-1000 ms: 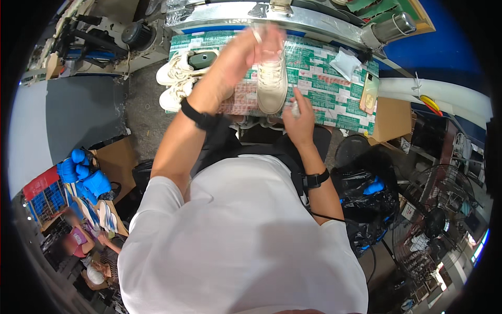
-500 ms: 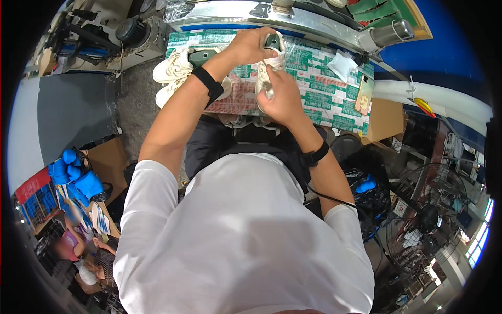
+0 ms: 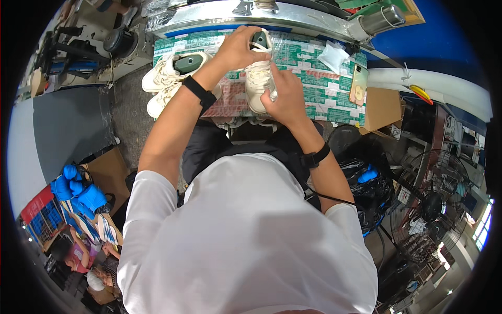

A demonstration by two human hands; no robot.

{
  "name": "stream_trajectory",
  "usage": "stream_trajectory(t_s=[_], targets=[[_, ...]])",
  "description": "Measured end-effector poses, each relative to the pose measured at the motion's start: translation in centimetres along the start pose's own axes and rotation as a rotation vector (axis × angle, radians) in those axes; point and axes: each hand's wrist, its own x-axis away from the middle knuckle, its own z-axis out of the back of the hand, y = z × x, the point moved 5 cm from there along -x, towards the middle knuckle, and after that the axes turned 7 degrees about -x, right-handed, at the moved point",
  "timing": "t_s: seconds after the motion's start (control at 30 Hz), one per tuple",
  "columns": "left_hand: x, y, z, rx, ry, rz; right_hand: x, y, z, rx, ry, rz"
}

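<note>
Left of the phone (image 3: 358, 85), 1 cream shoe (image 3: 257, 82) is standing upright; the left hand (image 3: 239, 51) is closing around its collar, probably steadying it, while the half-open right hand (image 3: 289, 98) is flanking it, any grip unclear.

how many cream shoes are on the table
3: the middle shoe, the upper left shoe and the lower left shoe, partly behind the left forearm; more may be hidden.

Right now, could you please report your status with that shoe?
Left fingers at heel end of cream shoe; right fingers beside its laces. Shoe upright, toe toward me. Nothing visibly blocking.
</note>
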Motion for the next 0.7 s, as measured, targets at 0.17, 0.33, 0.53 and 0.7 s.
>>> stream_trajectory(t_s=[0.17,0.33,0.53,0.7], targets=[[0.2,-2.8,-1.3,0.069,0.113,-0.009,2.5,-1.0,2.7,0.230,-0.164,0.019],[0.8,-1.4,-1.4,0.096,0.152,-0.020,5.9,-3.6,4.4,0.044,-0.215,-0.146],[-0.1,-1.4,-2.1,0.150,0.107,0.016,1.1,-0.3,0.9,-0.018,-0.055,-0.099],[0.7,-1.7,-1.5,0.157,0.099,0.028,2.9,-2.6,1.9,0.083,-0.158,-0.100]])
